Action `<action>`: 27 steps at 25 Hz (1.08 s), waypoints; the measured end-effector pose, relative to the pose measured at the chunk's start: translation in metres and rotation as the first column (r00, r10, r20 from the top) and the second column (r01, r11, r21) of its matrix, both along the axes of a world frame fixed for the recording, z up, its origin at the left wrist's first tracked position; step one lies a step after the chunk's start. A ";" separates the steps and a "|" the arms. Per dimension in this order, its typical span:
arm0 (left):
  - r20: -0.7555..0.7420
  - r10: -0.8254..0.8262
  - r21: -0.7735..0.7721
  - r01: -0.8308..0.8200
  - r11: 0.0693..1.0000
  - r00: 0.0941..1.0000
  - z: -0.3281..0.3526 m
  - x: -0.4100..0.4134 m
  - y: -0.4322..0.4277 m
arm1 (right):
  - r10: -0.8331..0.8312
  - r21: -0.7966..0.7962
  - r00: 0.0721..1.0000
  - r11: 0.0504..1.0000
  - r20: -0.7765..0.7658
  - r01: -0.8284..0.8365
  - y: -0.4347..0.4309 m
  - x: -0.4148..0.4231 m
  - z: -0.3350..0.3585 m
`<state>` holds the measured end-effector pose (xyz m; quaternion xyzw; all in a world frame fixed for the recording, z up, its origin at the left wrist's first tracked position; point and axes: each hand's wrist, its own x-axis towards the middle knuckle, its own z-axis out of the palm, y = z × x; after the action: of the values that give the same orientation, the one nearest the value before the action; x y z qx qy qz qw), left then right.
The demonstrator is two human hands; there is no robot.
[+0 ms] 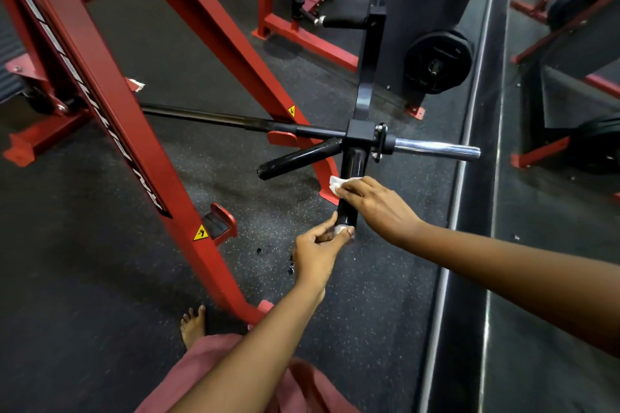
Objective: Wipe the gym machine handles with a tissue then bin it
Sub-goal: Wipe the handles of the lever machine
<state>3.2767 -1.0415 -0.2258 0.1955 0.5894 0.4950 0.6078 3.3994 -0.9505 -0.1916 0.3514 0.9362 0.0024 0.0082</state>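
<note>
Black handle (pixel 351 168) juts from the machine's cross-joint toward the person; right hand (pixel 375 203) lies across it, fingers curved over a white tissue (pixel 336 183), pressing it onto the handle's upper left side; left hand (pixel 317 246) grips the handle's near end, fingers and thumb closed round it; red frame (pixel 141 131) just left; chrome sleeve (pixel 436 148) sticks out right.

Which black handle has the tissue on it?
The near handle, where the right hand holds the tissue. The slanted handle beside it is bare.
</note>
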 end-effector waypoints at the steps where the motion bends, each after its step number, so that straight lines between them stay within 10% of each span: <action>1: 0.001 0.005 0.001 -0.005 1.000 1.000 0.000 0.001 0.000 | 0.002 -0.007 1.000 1.000 -0.015 -0.002 -0.007 -0.001 -0.001; 10: -0.011 0.051 -0.013 -0.051 0.999 0.999 0.005 0.004 -0.003 | -0.190 -0.089 0.947 0.981 -0.260 0.173 -0.064 -0.009 0.002; 16: -0.020 -0.015 0.019 0.015 1.000 1.000 0.005 -0.001 -0.003 | -0.681 -0.416 0.292 0.673 -0.672 0.612 0.012 0.000 0.005; 27: -0.010 -0.057 0.008 0.057 0.998 0.998 0.005 -0.007 0.002 | -0.735 -0.644 -0.104 0.505 -0.670 0.574 -0.028 -0.039 -0.052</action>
<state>3.2694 -1.0395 -0.2207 0.2171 0.5845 0.4790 0.6179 3.3600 -0.9782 -0.2436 0.6951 0.4547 -0.2659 -0.4892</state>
